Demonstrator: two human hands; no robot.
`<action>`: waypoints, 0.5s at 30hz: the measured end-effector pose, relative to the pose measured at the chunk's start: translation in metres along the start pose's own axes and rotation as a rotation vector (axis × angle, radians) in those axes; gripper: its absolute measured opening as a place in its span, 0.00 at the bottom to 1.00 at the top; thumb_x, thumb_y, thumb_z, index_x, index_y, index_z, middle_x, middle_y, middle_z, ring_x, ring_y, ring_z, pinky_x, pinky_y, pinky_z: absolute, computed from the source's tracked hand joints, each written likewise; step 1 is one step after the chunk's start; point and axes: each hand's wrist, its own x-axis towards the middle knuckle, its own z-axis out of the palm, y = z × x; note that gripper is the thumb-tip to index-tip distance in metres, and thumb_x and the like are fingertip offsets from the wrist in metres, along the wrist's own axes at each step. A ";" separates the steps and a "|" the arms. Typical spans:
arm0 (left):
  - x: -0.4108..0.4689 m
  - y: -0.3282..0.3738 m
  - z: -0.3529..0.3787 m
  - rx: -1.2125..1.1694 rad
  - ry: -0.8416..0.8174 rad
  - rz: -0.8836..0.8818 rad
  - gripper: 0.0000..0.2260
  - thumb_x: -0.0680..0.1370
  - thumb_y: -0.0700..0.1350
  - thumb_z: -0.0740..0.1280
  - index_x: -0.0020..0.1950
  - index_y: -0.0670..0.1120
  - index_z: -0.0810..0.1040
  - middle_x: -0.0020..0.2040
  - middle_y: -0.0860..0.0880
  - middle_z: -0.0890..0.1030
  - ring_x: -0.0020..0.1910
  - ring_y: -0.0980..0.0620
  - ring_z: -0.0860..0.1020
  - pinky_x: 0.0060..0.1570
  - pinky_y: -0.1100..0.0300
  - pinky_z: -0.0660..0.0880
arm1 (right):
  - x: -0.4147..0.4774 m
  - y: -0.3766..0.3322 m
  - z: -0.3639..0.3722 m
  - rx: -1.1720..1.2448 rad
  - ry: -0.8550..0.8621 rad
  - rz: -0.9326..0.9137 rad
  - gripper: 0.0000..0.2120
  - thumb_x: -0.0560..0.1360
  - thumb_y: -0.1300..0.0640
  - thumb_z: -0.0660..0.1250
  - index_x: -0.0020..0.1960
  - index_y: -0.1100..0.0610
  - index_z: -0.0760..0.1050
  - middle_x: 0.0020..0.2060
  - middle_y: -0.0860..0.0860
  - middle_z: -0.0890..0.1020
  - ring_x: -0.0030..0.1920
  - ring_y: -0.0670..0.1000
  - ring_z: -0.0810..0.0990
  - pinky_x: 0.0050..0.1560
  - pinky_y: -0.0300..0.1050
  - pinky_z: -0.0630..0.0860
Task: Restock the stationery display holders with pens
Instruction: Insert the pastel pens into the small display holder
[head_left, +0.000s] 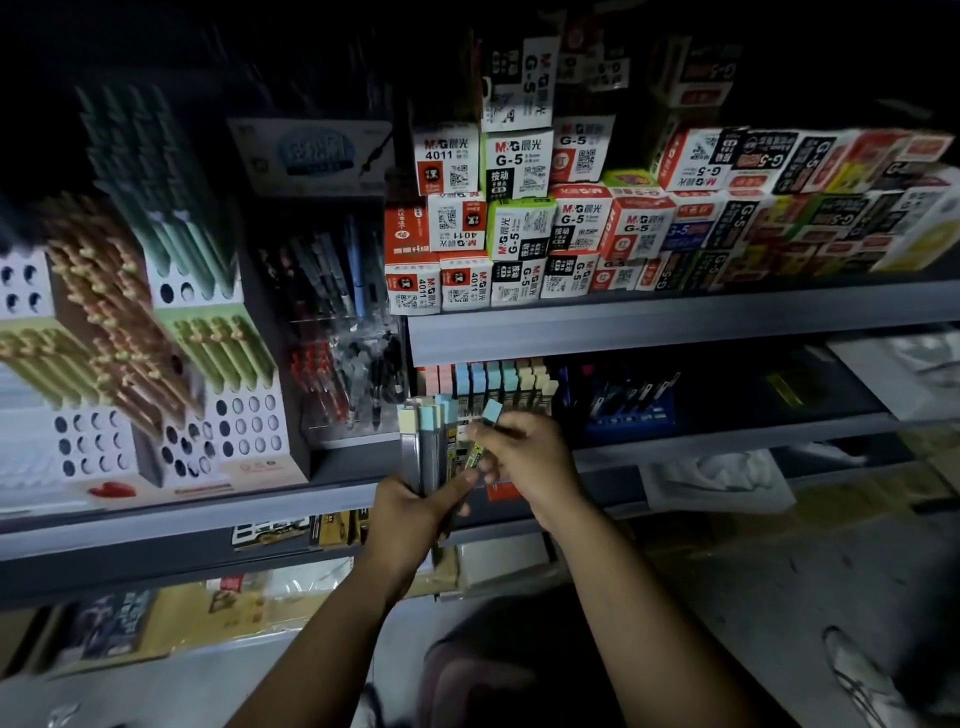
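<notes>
**Ana:** Several slim pens (423, 447) stand bunched in the left hand (408, 514). The fingers are curled round their lower halves, and the pastel caps stick out above the knuckles.

**Ben:** And the right hand (524, 460)?

**Ana:** It pinches one blue-capped pen (489, 418) between thumb and fingertips, with the cap poking out just past them. Beyond those fingertips, a little higher, is the row of pastel-capped pens (493, 376) already on display. The holder under them is too dark to make out.

**Ben:** How will they handle?

**Ana:** Light and stiff, I'd judge. The barrels look like smooth plastic, so they'll likely slide against each other. If the left grip slackens, the bunch could fan out or shed one.

**Ben:** Where should the single one be held?

**Ana:** Probably mid-barrel, as it is now. That leaves the lower end free below the fingers to slot into a gap. A firm pinch should do, since squeezing hard gains nothing on something this light.
</notes>
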 end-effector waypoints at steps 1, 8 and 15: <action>0.000 0.000 0.001 0.017 0.015 -0.001 0.21 0.75 0.49 0.77 0.28 0.37 0.80 0.26 0.40 0.81 0.24 0.47 0.73 0.28 0.59 0.71 | 0.001 0.002 0.000 -0.004 0.024 0.008 0.10 0.78 0.59 0.73 0.48 0.67 0.80 0.29 0.55 0.80 0.25 0.48 0.77 0.30 0.43 0.78; 0.004 -0.017 -0.002 -0.168 -0.001 -0.126 0.17 0.78 0.51 0.74 0.37 0.39 0.84 0.34 0.38 0.79 0.28 0.46 0.69 0.30 0.57 0.65 | 0.020 0.007 -0.021 0.061 0.248 -0.110 0.06 0.82 0.59 0.67 0.51 0.60 0.80 0.37 0.52 0.84 0.33 0.47 0.81 0.37 0.42 0.81; 0.001 -0.021 -0.008 -0.214 -0.049 -0.124 0.14 0.81 0.44 0.70 0.38 0.38 0.79 0.33 0.39 0.72 0.26 0.48 0.66 0.26 0.60 0.65 | 0.050 0.023 -0.034 -0.221 0.358 -0.314 0.06 0.82 0.57 0.67 0.46 0.54 0.79 0.39 0.49 0.85 0.41 0.49 0.86 0.47 0.54 0.84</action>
